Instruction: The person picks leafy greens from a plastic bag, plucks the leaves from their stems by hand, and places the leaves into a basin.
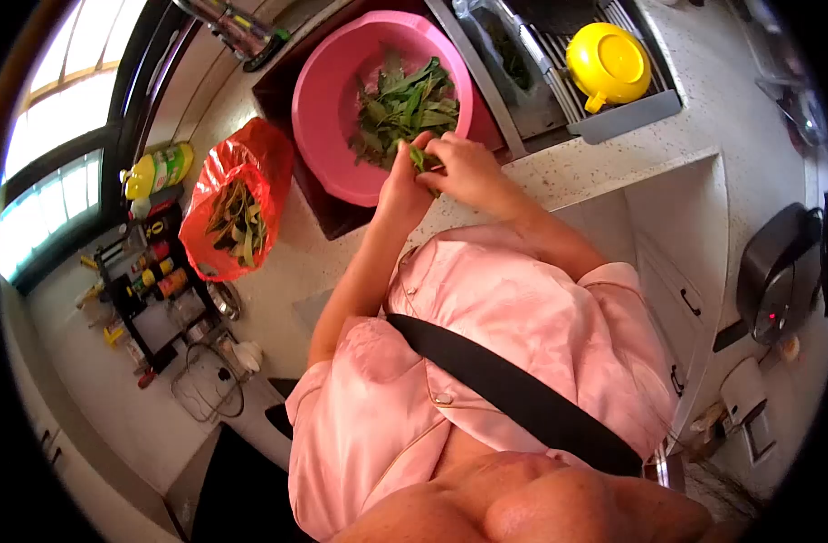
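A pink basin (316, 118) sits in the sink, with a heap of green leaves (405, 109) inside it. Over the basin's near rim, my left hand (407, 184) and my right hand (466, 172) meet, fingers closed around a small green sprig (420, 160) between them. Left of the basin, an open red plastic bag (271, 154) stands on the counter with darker leaves and stems (237, 222) in it.
The faucet (251, 41) rises behind the basin. A yellow pot (609, 63) rests on the drying rack at the right. A yellow bottle (161, 170) and a rack of jars (156, 281) stand at the left, a black appliance (780, 271) at the far right.
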The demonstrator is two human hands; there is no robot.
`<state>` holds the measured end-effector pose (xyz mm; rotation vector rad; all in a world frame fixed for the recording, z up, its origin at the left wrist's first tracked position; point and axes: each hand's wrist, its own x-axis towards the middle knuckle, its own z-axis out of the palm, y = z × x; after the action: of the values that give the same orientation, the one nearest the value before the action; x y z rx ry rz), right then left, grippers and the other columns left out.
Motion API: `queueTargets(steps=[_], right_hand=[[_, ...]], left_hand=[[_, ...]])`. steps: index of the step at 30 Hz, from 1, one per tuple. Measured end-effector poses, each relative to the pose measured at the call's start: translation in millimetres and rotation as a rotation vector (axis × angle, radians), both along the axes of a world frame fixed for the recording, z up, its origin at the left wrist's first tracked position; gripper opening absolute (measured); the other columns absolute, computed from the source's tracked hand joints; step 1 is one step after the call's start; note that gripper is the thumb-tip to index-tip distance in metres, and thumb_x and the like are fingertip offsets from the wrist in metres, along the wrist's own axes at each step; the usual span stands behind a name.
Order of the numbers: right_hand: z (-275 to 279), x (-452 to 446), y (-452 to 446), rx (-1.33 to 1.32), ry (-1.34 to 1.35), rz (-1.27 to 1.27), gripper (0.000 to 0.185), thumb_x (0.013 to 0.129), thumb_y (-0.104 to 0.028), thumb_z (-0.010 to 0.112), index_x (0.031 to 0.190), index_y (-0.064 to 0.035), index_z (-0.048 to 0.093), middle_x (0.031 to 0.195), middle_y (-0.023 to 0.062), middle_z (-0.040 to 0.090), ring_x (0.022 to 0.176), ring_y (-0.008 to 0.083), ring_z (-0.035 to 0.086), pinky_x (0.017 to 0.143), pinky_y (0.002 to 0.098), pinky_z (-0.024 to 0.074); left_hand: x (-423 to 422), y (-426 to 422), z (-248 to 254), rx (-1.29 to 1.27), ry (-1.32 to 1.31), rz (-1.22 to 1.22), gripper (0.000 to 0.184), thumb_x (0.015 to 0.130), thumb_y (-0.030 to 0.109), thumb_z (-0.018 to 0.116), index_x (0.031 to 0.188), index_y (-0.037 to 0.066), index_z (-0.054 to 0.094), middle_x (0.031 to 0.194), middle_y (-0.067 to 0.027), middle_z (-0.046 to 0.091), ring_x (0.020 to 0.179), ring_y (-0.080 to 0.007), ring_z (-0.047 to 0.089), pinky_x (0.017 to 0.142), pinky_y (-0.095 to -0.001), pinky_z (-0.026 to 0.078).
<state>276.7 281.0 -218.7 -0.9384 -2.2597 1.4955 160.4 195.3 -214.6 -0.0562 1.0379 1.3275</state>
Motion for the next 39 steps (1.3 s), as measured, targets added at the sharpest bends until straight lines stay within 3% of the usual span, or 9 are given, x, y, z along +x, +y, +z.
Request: queueTargets(steps=[7, 13, 17, 19, 23, 25, 32, 36, 39], right_hand=[[-11, 1, 16, 0.051, 0.113, -0.025, 0.019, 0.075, -0.016, 0.058, 0.087, -0.0016, 0.057, 0.081, 0.0179, 0.060, 0.078, 0.0357, 0.059, 0.068, 0.0457, 0.0473], [-20, 15, 67, -0.300, 0.286, -0.422, 0.015, 0.087, -0.015, 0.050, 0.082, -0.0011, 0.052, 0.068, 0.0210, 0.059, 0.068, 0.0389, 0.059, 0.060, 0.0483, 0.0451], [-58, 20, 134, 0.265, 0.098, -0.664, 0.017, 0.090, -0.015, 0.050, 0.096, 0.0002, 0.055, 0.076, 0.0182, 0.063, 0.069, 0.0381, 0.061, 0.062, 0.0442, 0.0488], [-68, 9, 153, 0.098, -0.088, -0.561, 0.033, 0.090, -0.028, 0.050, 0.105, 0.0011, 0.054, 0.091, 0.0224, 0.063, 0.087, 0.0392, 0.060, 0.075, 0.0455, 0.0473], [-94, -10, 164, -0.207, -0.215, -0.431, 0.032, 0.087, -0.016, 0.044, 0.100, 0.0107, 0.055, 0.104, 0.0358, 0.054, 0.100, 0.0446, 0.054, 0.089, 0.0485, 0.0425], [-160, -17, 166, 0.039, -0.192, -0.635, 0.026, 0.085, -0.010, 0.044, 0.096, 0.0067, 0.060, 0.100, 0.0324, 0.058, 0.097, 0.0433, 0.057, 0.085, 0.0488, 0.0452], [-187, -5, 158, 0.136, -0.823, -0.190, 0.015, 0.080, -0.008, 0.056, 0.086, -0.0020, 0.069, 0.096, 0.0205, 0.065, 0.091, 0.0330, 0.064, 0.077, 0.0388, 0.0532], [-140, -3, 167, 0.225, -0.869, -0.006, 0.019, 0.083, -0.009, 0.052, 0.088, -0.0030, 0.069, 0.094, 0.0212, 0.065, 0.090, 0.0331, 0.065, 0.078, 0.0404, 0.0530], [-121, 16, 150, 0.255, -0.397, -0.202, 0.025, 0.084, -0.012, 0.044, 0.078, 0.0016, 0.065, 0.084, 0.0253, 0.063, 0.085, 0.0381, 0.063, 0.072, 0.0467, 0.0518]], left_hand=[[2, 6, 13, 0.065, -0.028, -0.058, 0.058, 0.093, 0.052, 0.036, 0.136, 0.013, 0.032, 0.130, -0.0110, 0.045, 0.120, -0.0260, 0.042, 0.101, -0.0430, 0.032], [11, 41, 25, 0.162, -0.002, -0.156, 0.056, 0.095, 0.043, 0.039, 0.139, 0.013, 0.027, 0.133, -0.0175, 0.040, 0.122, -0.0286, 0.042, 0.103, -0.0402, 0.034], [7, 51, 22, 0.104, 0.100, -0.183, 0.051, 0.096, 0.032, 0.044, 0.138, 0.007, 0.028, 0.123, -0.0151, 0.051, 0.110, -0.0219, 0.052, 0.091, -0.0359, 0.044], [7, 50, 18, 0.082, 0.112, -0.199, 0.050, 0.096, 0.033, 0.044, 0.136, 0.005, 0.032, 0.122, -0.0163, 0.051, 0.110, -0.0238, 0.052, 0.091, -0.0358, 0.045], [9, 48, 20, 0.050, 0.148, -0.214, 0.046, 0.096, 0.032, 0.043, 0.130, 0.002, 0.039, 0.118, -0.0165, 0.053, 0.108, -0.0248, 0.054, 0.089, -0.0349, 0.047], [5, 43, 22, 0.041, 0.156, -0.188, 0.045, 0.096, 0.031, 0.043, 0.129, 0.002, 0.040, 0.118, -0.0166, 0.054, 0.107, -0.0243, 0.055, 0.088, -0.0349, 0.047], [-3, 14, 13, -0.016, 0.144, -0.114, 0.038, 0.097, 0.028, 0.043, 0.124, 0.001, 0.046, 0.110, -0.0144, 0.059, 0.100, -0.0217, 0.058, 0.084, -0.0340, 0.049], [-10, -4, 12, 0.002, 0.127, -0.083, 0.038, 0.097, 0.028, 0.043, 0.123, 0.001, 0.047, 0.107, -0.0132, 0.060, 0.097, -0.0213, 0.059, 0.082, -0.0333, 0.049], [-17, -20, 8, 0.040, 0.110, -0.043, 0.034, 0.096, 0.026, 0.046, 0.120, 0.002, 0.050, 0.102, -0.0107, 0.062, 0.091, -0.0180, 0.061, 0.078, -0.0309, 0.050]])
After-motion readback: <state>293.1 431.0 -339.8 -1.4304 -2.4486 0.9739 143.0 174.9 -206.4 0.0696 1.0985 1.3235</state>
